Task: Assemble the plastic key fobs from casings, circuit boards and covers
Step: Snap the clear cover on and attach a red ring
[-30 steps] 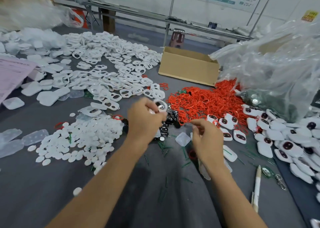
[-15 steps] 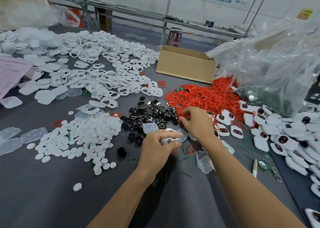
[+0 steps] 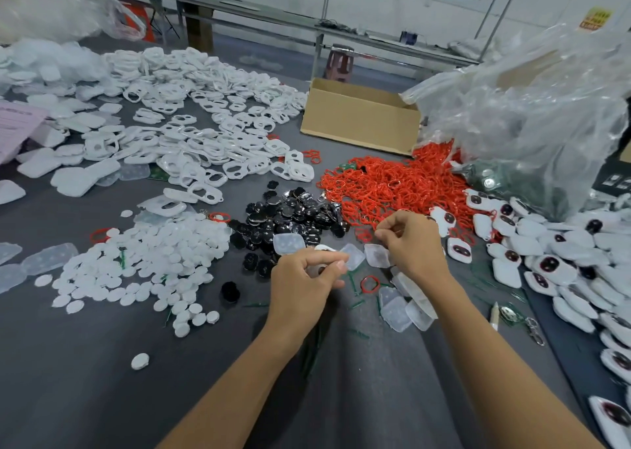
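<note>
**Both hands busy at a table heaped with fob parts**

A grey table runs the width of the room, buried in parts. A big crumpled clear bag slumps over its far right. White casings spread across the far left, with an open cardboard box just beside them. In front of the box lies a tangle of red rings. Finished fobs line the right edge. White discs are heaped on the near left, and shiny black boards sit between them and the rings. A few clear covers lie scattered by the person's wrists.

The left hand is curled round a white casing, holding it just above the table in front of the boards. The right hand has thumb and fingertips pinched together at the near edge of the rings; whether anything is between them I cannot tell. A pen lies off to the right.
</note>
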Demonstrator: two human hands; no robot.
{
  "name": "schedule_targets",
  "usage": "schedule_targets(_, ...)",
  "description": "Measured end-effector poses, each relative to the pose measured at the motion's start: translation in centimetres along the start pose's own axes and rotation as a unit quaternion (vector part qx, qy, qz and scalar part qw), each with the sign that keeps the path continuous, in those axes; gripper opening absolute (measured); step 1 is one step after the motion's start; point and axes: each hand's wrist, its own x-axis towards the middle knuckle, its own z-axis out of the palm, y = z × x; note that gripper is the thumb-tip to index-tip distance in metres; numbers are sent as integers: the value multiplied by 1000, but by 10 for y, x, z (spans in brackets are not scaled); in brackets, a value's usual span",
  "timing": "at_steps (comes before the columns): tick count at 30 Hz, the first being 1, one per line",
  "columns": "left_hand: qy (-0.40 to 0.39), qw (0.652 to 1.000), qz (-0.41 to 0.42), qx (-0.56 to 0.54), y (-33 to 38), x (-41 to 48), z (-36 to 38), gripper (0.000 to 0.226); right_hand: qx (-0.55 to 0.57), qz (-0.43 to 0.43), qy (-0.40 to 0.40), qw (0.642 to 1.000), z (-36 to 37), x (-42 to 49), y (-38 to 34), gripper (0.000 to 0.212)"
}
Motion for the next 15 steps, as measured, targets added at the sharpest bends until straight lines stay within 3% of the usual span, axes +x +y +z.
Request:
schedule_targets(6, 15, 1000, 5, 23, -2, 1, 0, 20, 127, -36, -4, 991, -16, -22, -15, 19)
schedule_targets(11, 26, 999, 26, -18, 2, 2, 3, 9, 297, -50, -152, 941, -21, -55, -34, 27)
schedule_targets(15, -18, 998, 51, -41, 4, 2, 2, 14, 338, -41, -194, 920, -17, -65, -40, 28)
